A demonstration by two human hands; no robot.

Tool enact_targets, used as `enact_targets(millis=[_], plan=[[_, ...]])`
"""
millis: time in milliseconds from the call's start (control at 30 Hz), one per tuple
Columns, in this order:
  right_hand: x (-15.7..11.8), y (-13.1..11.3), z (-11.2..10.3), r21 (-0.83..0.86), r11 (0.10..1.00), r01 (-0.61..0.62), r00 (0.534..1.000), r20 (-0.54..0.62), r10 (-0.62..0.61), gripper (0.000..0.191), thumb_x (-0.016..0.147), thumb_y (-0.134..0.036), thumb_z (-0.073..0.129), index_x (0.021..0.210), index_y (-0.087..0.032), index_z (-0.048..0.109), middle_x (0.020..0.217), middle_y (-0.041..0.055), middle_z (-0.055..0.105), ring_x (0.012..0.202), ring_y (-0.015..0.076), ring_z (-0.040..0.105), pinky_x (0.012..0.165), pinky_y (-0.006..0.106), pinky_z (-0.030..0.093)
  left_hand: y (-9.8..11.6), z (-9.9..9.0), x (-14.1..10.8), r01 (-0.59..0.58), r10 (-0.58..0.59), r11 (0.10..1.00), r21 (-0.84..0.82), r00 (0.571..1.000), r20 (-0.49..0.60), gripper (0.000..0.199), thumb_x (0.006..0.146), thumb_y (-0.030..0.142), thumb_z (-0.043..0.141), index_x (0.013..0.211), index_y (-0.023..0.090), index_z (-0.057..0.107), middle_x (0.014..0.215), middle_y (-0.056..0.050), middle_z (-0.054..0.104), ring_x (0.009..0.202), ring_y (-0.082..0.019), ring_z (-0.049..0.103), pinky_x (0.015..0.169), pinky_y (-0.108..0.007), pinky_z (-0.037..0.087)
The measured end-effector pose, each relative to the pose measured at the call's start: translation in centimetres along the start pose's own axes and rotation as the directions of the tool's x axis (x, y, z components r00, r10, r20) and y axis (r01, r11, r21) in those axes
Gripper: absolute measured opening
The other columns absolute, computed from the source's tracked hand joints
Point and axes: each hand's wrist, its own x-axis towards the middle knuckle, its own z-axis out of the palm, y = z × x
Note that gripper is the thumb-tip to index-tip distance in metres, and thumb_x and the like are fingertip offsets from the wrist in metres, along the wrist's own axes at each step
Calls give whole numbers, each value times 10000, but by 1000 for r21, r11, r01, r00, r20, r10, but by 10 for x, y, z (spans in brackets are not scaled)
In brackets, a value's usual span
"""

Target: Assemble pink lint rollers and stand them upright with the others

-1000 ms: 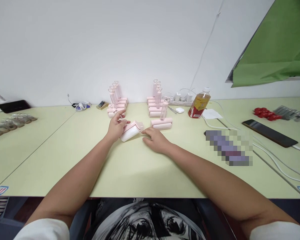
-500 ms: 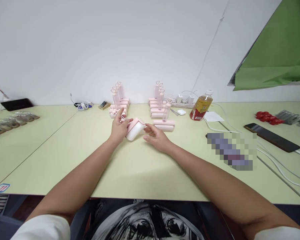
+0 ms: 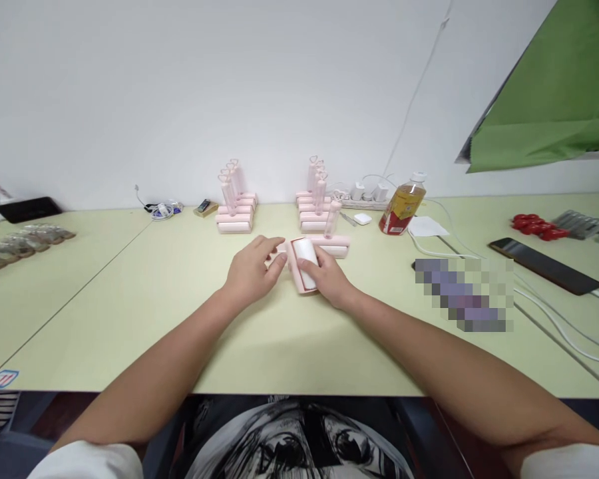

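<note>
A pink lint roller (image 3: 296, 269) with a white roll (image 3: 304, 249), held in the right fingers (image 3: 313, 269) just toward six o'clock from centre: white side up, far end pointing shy of twelve, handle toward nine, partly hidden.

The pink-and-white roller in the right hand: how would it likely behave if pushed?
The roller is probably stiff: its straight edges show no bending in the right hand. Its rounded white tube may roll; stood upright, it might tip, since the standing rollers have tall handles.

Sticker (image 3: 3, 379) on table (image 3: 104, 286), front L cnr, reads "11".
</note>
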Motion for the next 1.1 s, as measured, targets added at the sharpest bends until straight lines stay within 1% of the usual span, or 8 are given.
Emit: enact_targets(millis=[100, 200, 300, 400, 600, 733, 933, 1100], plan=[[-7, -6, 6, 32, 999, 35, 968, 249, -42, 449, 830, -428, 654, 1192, -165, 609, 974, 29, 650, 850, 184, 570, 754, 292, 448, -8, 2, 2, -89, 96, 988, -129, 994, 48, 405, 908, 385, 553, 1263, 192, 574, 1154, -100, 584, 1022, -198, 589, 775, -294, 503], [-9, -7, 7, 81, 996, 33, 923, 379, -61, 518, 842, -446, 652, 1270, -160, 593, 1018, 39, 662, 876, 188, 582, 760, 287, 448, -19, 6, 5, -13, 78, 941, -337, 980, 181, 314, 878, 417, 608, 1093, 188, 600, 1040, -56, 599, 895, -158, 574, 756, -277, 484], [-6, -5, 1, 109, 994, -32, 922, 386, -13, 584, 826, -466, 675, 1312, -156, 576, 1013, 41, 672, 830, 177, 589, 723, 278, 451, -26, 11, 9, 165, -47, 855, -491, 969, 243, 341, 802, 452, 699, 939, 174, 556, 837, 7, 547, 711, -107, 499, 640, -235, 432], [-1, -4, -6, 103, 991, -84, 907, 420, 33, 582, 809, -474, 696, 1283, -149, 604, 987, 45, 686, 799, 175, 599, 697, 275, 452, -29, 16, 10, 288, -115, 766, -574, 941, 318, 392, 739, 441, 762, 896, 171, 526, 729, 46, 473, 623, -78, 441, 566, -213, 374], [2, -1, -10, 77, 991, -109, 871, 488, 58, 558, 786, -469, 727, 1231, -144, 641, 1009, 64, 699, 810, 178, 614, 682, 269, 450, -34, 15, 11, 432, -50, 612, -663, 857, 512, 432, 697, 401, 802, 842, 195, 451, 647, 84, 416, 518, -52, 395, 458, -190, 322], [3, 3, -7, 75, 993, -95, 864, 502, 45, 564, 786, -458, 731, 1238, -133, 643, 1047, 80, 702, 837, 185, 622, 705, 277, 458, -37, 10, 15, 481, -22, 602, -637, 808, 589, 465, 681, 394, 814, 796, 206, 405, 628, 86, 436, 479, -48, 406, 405, -181, 333], [3, 0, -3, 129, 990, -63, 844, 535, -16, 556, 832, -458, 686, 1292, -151, 627, 1161, 102, 693, 962, 228, 643, 773, 311, 486, -38, 4, 21, 492, -18, 613, -618, 790, 612, 466, 681, 374, 817, 768, 207, 392, 575, 96, 433, 441, -47, 424, 358, -169, 339], [1, -5, -1, 91, 996, -20, 852, 523, -30, 547, 829, -471, 682, 1266, -143, 649, 1132, 98, 704, 986, 242, 642, 795, 323, 483, -36, -1, 21, 490, -25, 636, -596, 785, 619, 462, 678, 358, 822, 759, 205, 394, 565, 99, 441, 438, -44, 421, 352, -163, 359]])
